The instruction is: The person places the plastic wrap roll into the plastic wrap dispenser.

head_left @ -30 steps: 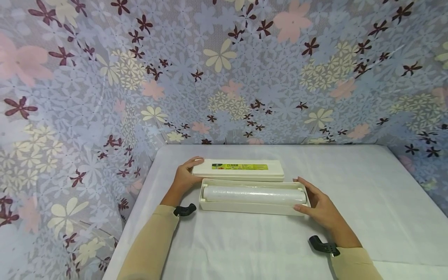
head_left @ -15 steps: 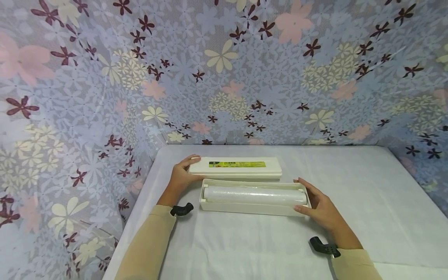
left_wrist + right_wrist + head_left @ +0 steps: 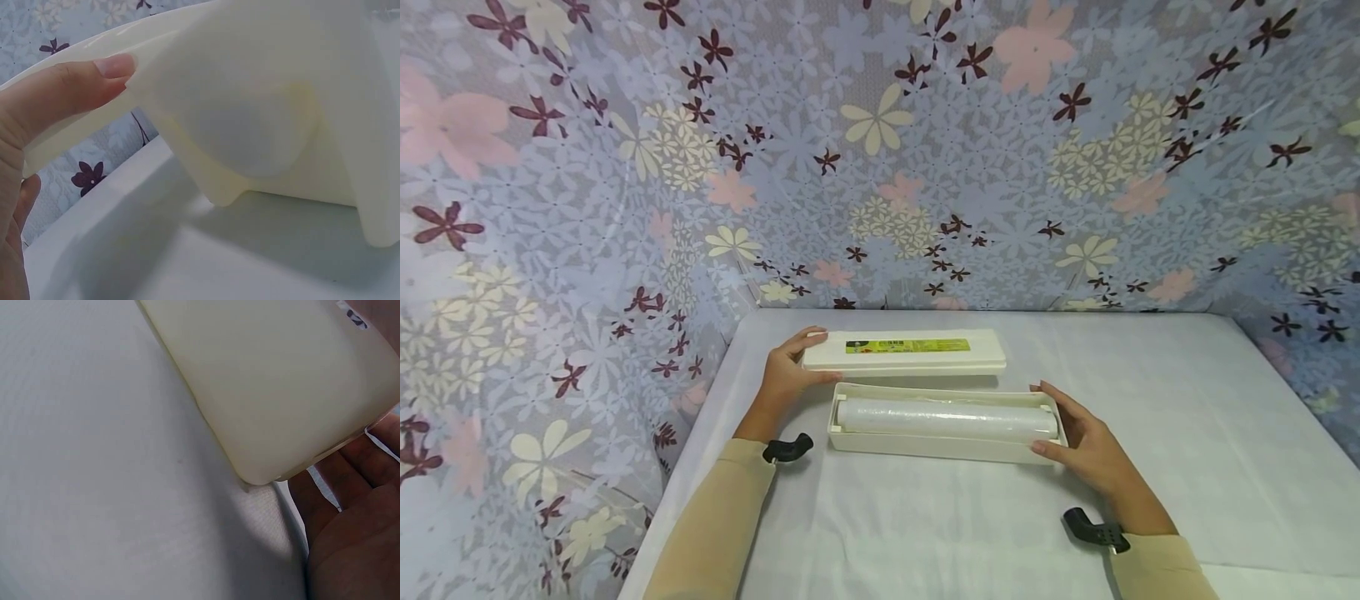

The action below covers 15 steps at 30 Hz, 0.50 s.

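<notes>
A long cream box [image 3: 925, 447] lies open-topped on the white cloth in the head view, with a roll of cling film [image 3: 946, 418] inside. Gripping the box's right end is my right hand [image 3: 1093, 446], thumb on the near side and fingers at the far corner. My left hand [image 3: 786, 375] holds the left end of the box's lid [image 3: 925, 362], which has a green and yellow label [image 3: 907, 346]. The lid is behind the box, seemingly raised off the cloth. My left thumb [image 3: 81, 87] presses the lid's edge in the left wrist view, beside the box's end wall [image 3: 250, 69].
White cloth [image 3: 925, 533] covers the table, which reaches back to a flowered curtain [image 3: 880, 167] at the rear and left. A black wrist mount [image 3: 788, 448] sits on the left sleeve, another mount [image 3: 1093, 531] on the right.
My left hand has moved the lid slightly back and left, away from the box. The right hand and the box with its roll have stayed in place.
</notes>
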Available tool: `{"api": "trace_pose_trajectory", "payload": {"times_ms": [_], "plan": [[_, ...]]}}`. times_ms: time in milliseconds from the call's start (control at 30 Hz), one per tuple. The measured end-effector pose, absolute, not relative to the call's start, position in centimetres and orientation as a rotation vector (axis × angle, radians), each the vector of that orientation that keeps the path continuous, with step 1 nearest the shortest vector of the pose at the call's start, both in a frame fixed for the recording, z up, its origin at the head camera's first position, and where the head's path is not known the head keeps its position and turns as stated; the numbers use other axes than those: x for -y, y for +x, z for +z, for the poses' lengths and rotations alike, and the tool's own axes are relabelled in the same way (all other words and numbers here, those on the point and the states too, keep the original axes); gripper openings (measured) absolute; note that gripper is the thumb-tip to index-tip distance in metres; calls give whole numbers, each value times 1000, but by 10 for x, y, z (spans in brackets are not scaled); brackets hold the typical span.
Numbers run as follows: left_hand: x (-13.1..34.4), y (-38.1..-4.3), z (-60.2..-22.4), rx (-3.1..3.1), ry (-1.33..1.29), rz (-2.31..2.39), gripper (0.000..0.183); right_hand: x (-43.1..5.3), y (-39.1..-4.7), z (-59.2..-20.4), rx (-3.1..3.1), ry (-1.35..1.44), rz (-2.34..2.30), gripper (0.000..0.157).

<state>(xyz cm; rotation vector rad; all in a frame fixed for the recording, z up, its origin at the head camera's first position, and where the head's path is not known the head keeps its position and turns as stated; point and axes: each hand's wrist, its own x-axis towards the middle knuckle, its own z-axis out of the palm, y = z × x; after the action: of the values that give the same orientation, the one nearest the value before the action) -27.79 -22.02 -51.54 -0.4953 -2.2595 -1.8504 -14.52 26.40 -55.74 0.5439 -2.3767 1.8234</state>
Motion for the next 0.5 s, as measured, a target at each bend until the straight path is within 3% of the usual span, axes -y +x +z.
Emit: {"api": "trace_pose_trajectory", "payload": {"times_ms": [500], "plan": [[214, -264, -497, 2247, -538, -1846, 72, -265, -146, -558, 2399, 519, 1807, 97]]}}
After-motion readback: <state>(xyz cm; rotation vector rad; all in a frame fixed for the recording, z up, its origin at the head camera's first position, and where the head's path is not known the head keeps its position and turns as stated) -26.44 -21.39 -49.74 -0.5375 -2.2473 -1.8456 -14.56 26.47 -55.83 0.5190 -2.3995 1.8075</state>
